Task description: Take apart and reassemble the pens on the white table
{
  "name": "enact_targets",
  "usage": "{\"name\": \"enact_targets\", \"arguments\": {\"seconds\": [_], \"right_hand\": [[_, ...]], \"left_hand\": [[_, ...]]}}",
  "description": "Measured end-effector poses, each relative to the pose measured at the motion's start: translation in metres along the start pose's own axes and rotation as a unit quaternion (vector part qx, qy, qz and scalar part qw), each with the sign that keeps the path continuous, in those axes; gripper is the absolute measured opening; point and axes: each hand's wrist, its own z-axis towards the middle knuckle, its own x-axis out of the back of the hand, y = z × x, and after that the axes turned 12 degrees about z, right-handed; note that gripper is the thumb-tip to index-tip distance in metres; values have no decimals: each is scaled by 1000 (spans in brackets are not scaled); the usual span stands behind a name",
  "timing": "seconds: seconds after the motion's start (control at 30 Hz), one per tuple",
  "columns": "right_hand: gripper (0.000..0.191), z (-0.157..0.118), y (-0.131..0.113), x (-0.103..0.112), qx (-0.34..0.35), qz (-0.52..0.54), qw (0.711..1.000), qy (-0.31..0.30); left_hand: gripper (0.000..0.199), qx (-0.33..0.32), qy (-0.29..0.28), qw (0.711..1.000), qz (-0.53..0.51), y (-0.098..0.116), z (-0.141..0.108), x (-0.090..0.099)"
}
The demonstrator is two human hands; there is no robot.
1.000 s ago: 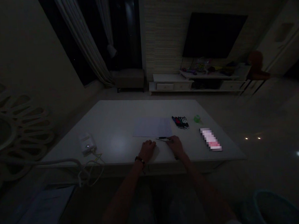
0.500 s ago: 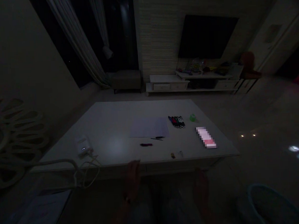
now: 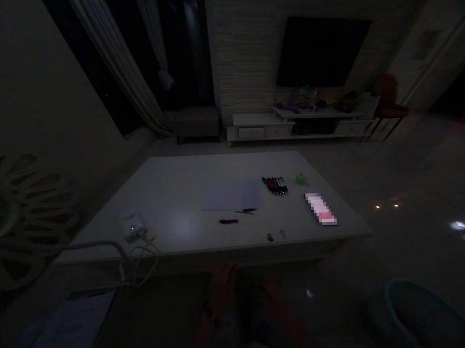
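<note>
Because the small yellow-and-dark piece [image 3: 269, 237] and the pale, see-through piece [image 3: 282, 234] lie near the front edge of the worktop [image 3: 181, 171], a wrist coming up carelessly could sweep either one off. The purple pen [image 3: 229, 221] sits a little further in, to their left, and a sideways brush could set it rolling if its barrel is round (a guess, given the gloom). Its long axis runs left to right, nearly parallel to the front edge, with the darker end to the left; which end is the writing tip, I cannot tell. Just beyond it, the thin dark rod [image 3: 244, 212] slants slightly, near the paper [image 3: 226, 196]. The left hand [image 3: 221, 281] and the right hand [image 3: 275, 300] are below the front edge, apart from the pen; their fingers are too dim for me to tell whether they are spread, pressed together or pinching anything.
</note>
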Motion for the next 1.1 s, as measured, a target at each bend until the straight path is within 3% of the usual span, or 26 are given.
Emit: {"name": "enact_targets", "arguments": {"seconds": [0.1,0.2,0.33,0.43,0.63,0.93,1.1], "right_hand": [[24,62,-41,23,88,1,995,44],[21,128,-65,38,119,-37,985,118],[14,198,-74,39,90,-89,981,149],[15,224,-75,32,42,-138,982,120],[16,234,-80,27,19,-218,974,65],[15,213,-86,42,99,-143,985,19],[10,211,-102,50,134,-170,976,2]], "left_hand": [[32,-17,103,994,10,3,77,39],[36,-20,105,994,28,1,129,51],[22,-41,77,996,33,-5,154,40],[13,-71,89,993,27,-8,153,32],[22,-66,118,990,-26,-8,150,29],[21,-63,106,992,24,-8,150,29],[23,-75,89,993,33,-8,150,31]]}}
